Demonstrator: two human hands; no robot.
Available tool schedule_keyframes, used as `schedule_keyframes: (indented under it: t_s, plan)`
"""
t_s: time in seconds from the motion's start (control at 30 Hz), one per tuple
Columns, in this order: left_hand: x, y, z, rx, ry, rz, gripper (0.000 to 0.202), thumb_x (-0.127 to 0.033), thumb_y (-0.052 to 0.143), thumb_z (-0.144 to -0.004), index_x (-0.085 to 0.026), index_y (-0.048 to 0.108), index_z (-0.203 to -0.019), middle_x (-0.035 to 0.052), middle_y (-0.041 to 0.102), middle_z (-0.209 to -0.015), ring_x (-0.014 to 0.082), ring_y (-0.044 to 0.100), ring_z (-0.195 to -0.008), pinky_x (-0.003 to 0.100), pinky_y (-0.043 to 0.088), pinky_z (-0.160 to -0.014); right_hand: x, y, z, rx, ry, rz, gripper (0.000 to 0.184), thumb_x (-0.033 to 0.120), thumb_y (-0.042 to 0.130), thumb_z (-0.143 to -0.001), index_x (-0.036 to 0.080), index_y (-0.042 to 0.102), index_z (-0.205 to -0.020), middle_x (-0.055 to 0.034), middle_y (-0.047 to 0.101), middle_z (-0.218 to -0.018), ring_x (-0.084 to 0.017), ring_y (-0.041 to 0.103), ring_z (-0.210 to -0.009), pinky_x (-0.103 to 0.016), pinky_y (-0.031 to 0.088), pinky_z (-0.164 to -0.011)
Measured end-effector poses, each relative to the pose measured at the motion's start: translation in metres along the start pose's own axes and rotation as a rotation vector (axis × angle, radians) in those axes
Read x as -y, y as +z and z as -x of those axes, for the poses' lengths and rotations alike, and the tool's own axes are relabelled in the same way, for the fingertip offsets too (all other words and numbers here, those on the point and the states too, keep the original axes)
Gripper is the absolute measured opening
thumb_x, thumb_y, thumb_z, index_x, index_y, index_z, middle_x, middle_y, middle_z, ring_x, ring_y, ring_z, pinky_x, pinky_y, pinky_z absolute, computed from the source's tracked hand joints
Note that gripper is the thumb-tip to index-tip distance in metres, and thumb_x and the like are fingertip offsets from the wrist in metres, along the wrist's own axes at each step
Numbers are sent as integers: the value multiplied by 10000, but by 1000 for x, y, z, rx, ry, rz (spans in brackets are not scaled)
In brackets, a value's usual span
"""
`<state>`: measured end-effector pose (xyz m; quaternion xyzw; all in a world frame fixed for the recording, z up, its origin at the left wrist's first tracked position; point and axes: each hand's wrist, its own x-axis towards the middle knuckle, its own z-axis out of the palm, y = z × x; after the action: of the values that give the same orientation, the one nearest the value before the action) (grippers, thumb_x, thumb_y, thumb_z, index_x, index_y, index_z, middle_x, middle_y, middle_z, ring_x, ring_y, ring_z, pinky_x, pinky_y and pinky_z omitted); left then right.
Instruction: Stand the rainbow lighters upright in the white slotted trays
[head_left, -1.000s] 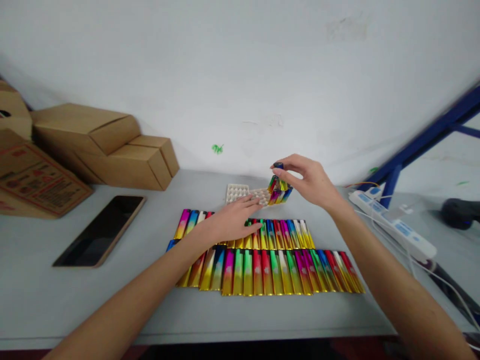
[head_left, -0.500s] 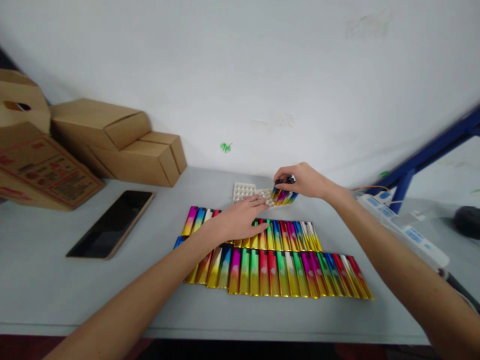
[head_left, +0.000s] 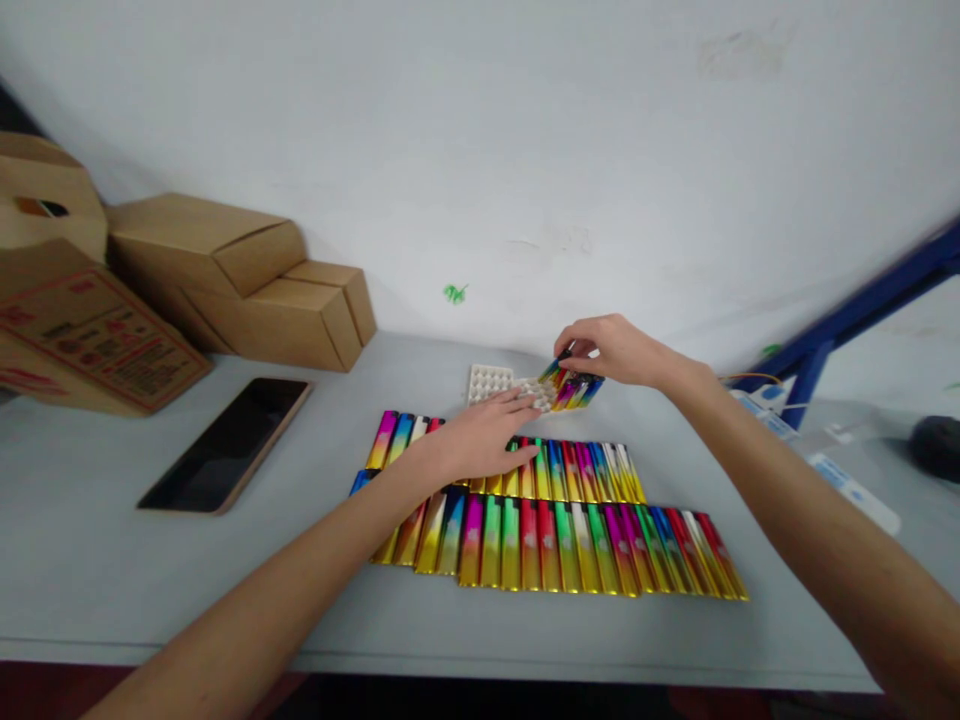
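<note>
My left hand (head_left: 491, 432) lies with fingers stretched out over a white tray (head_left: 487, 381) full of small round holes, its fingertips resting on it. At the tray's right end, several shiny lighters (head_left: 576, 392) stand packed together. My right hand (head_left: 609, 350) is just above them, thumb and fingers pinched on the black top of a lighter (head_left: 553, 371) that tilts down to the left. Nearer to me are two rows of metallic lighters, a back row (head_left: 581, 471) partly hidden by my left hand and forearm, and a front row (head_left: 550, 546).
On the left lie a dark-screened tablet or phone (head_left: 229, 445) and brown cardboard boxes (head_left: 270, 315), with a printed carton (head_left: 97, 335) beside them. A white power strip (head_left: 855, 492), a blue metal frame (head_left: 862, 315) and a black object (head_left: 935, 445) are at the right.
My right hand has shifted slightly right, and a tilted lighter now shows at its fingertips. My left hand stays on the tray. The view has moved a little.
</note>
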<state>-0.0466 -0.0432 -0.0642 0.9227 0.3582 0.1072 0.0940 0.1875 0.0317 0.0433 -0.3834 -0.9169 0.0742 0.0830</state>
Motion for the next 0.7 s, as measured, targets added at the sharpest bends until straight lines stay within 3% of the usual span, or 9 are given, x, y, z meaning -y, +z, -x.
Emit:
schedule_keyframes:
  t_s: [0.13,0.27,0.43,0.6,0.7]
  plan:
    - [-1,-1,0,8,0,-1,594,-508,467,-1004,-151,508,-1478,106,430,-1610,270,327,-1527,402,240,-1258,-1,-4,2,-3,15,-13,156,231,710,-819,183,767,-956,-56,779,-873,-187,729,-772,-278,530,-723]
    - [-2,-2,1,6,-8,6,591,-510,464,-1004,-158,508,-1476,105,429,-1611,270,322,-1530,409,240,-1257,-2,-3,3,-12,11,-37,134,286,685,-863,184,763,-901,-53,771,-834,-184,721,-746,-282,529,-709]
    - [-3,-3,0,25,-17,6,605,-520,445,-1010,-147,500,-1483,111,410,-1621,274,313,-1533,410,231,-1259,-3,-2,3,9,-53,17,184,149,669,-813,197,758,-966,-57,768,-944,-199,709,-827,-309,526,-783]
    - [-2,-3,0,27,-17,15,598,-508,457,-1010,-152,494,-1489,110,399,-1626,273,308,-1535,412,226,-1261,-5,-3,-2,69,-128,109,217,135,704,-783,176,774,-983,-103,741,-1024,-212,689,-843,-331,534,-798]
    - [-2,-2,1,19,-14,21,595,-509,450,-1010,-163,488,-1492,108,394,-1630,273,297,-1539,422,229,-1259,-7,-4,-4,120,-173,139,200,120,688,-796,195,793,-949,-86,752,-1005,-210,692,-855,-339,533,-832]
